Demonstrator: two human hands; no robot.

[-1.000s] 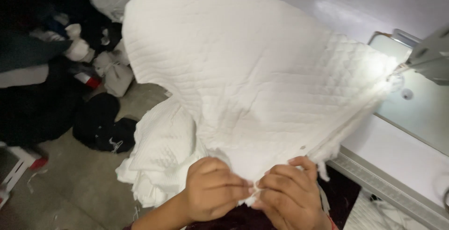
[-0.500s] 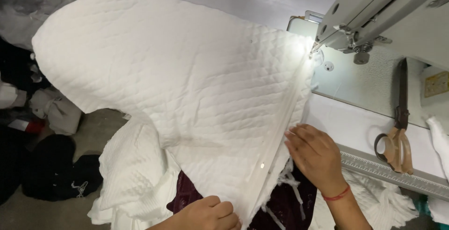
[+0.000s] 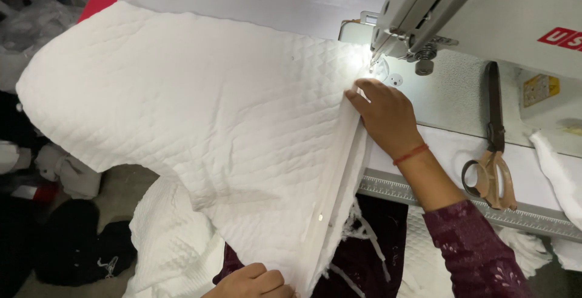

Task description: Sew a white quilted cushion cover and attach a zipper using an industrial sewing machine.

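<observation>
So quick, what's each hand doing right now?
Left hand: closed, pinching the near edge of the white quilted fabric.
Right hand: fingers extended, pressing the fabric's edge flat beside the sewing machine.

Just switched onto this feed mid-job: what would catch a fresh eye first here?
A big white quilted fabric fills the left and centre, spread over the table and hanging off its near edge. The right hand presses its folded edge beside the lit needle of the sewing machine at upper right, while the left hand grips the same edge at the bottom. Scissors lie on the machine bed at right.
</observation>
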